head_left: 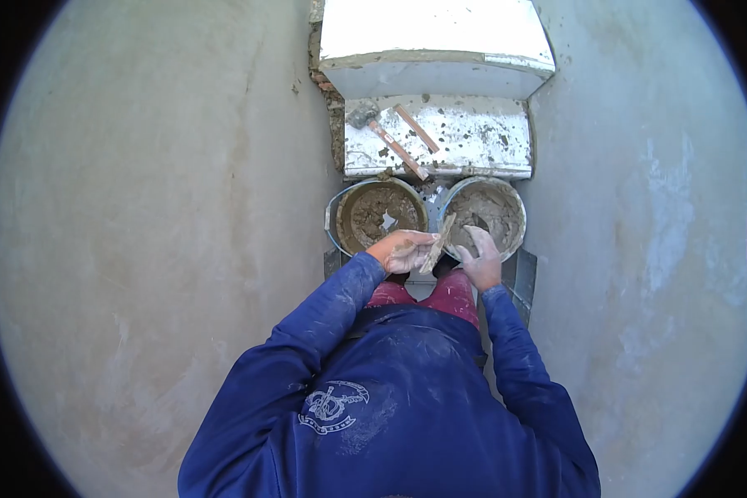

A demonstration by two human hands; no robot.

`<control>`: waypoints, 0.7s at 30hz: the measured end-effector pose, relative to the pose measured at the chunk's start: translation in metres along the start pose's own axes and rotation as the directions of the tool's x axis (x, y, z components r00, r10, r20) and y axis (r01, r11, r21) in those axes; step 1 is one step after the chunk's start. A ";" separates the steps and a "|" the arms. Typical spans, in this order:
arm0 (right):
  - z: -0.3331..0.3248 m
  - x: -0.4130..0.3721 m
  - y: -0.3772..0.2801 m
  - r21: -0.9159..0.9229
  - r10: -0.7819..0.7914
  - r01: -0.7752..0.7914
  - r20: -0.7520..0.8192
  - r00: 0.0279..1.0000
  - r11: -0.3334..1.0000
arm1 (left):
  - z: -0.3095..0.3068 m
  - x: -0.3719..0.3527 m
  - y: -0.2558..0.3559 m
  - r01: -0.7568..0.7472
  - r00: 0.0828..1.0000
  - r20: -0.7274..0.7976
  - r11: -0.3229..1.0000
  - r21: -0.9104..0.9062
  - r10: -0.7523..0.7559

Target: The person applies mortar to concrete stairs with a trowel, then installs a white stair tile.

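Observation:
My left hand (402, 250) grips a flat, mortar-smeared trowel blade (438, 242) held on edge between two buckets. My right hand (482, 257) has its fingers spread against the trowel's right face, over the rim of the right bucket (515, 203). Both buckets hold wet grey-brown mortar; the left bucket (340, 207) has a pale scrap lying in its mix. Blue sleeves cover both my arms.
Plastered walls (158, 216) close in tightly on both sides. Beyond the buckets a white, mortar-spattered ledge (473, 133) carries two wooden strips (402, 145). A raised white sill (432, 37) sits farther back. Exposed brick edge (334, 108) runs along the left of the ledge.

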State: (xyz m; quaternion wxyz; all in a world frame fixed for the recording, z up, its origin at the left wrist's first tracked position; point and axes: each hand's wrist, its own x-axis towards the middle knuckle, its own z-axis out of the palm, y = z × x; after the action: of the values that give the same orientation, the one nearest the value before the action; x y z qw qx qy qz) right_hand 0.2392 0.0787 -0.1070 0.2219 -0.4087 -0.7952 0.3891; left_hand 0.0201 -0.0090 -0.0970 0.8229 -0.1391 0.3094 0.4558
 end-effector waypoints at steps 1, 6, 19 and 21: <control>0.001 0.009 -0.012 0.001 -0.089 0.089 -0.024 0.996 0.996 | -0.001 0.000 -0.002 0.015 0.998 0.057 0.997 -0.076 -0.011; 0.007 0.038 -0.034 -0.028 -0.314 0.313 -0.076 0.946 0.949 | 0.011 -0.009 -0.003 0.077 0.985 0.173 0.930 -0.361 -0.014; 0.008 0.149 -0.097 -0.169 -0.572 0.578 0.086 0.816 0.798 | 0.017 -0.029 0.093 0.044 0.887 0.436 0.910 -0.413 0.155; 0.011 0.180 -0.111 -0.183 -0.573 0.582 0.103 0.813 0.793 | 0.020 -0.023 0.129 -0.011 0.884 0.435 0.938 -0.346 0.171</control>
State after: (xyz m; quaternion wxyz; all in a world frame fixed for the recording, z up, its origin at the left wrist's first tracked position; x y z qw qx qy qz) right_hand 0.0769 0.1812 -0.0187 0.2693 -0.1591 -0.9223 0.2268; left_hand -0.0893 0.0560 -0.0598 0.8143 -0.1503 0.0308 0.5599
